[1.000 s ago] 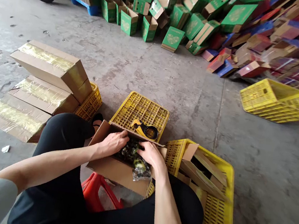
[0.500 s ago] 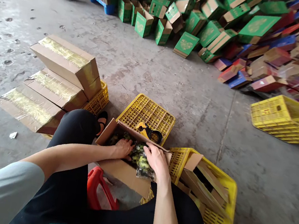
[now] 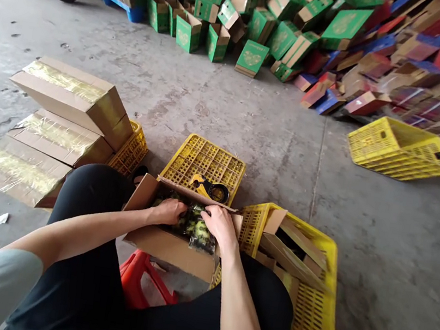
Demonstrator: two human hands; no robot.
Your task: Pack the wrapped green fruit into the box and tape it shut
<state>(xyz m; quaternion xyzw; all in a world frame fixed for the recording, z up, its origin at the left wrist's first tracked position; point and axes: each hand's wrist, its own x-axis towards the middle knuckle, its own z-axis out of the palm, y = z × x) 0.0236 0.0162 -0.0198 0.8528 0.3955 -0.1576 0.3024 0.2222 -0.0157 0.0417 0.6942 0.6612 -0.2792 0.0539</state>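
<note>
An open cardboard box sits before my knees. Inside lies a clear plastic bag of dark and yellow-green pieces whose kind I cannot make out. My left hand reaches in from the left, its fingers curled at the bag's left side and partly hidden. From the right, my right hand pinches the bag's upper edge. Just beyond the box, a yellow and black tape dispenser rests on an upturned yellow crate.
Taped cartons are stacked at the left beside my knee. A yellow crate holding cardboard stands to my right. Part of a red plastic stool shows below. Green boxes are heaped at the back, and another yellow crate lies far right.
The view has swung a little to the right, so the surroundings sit further left. My left hand has shifted slightly back from the bag's middle; my right hand keeps its place on the bag.
</note>
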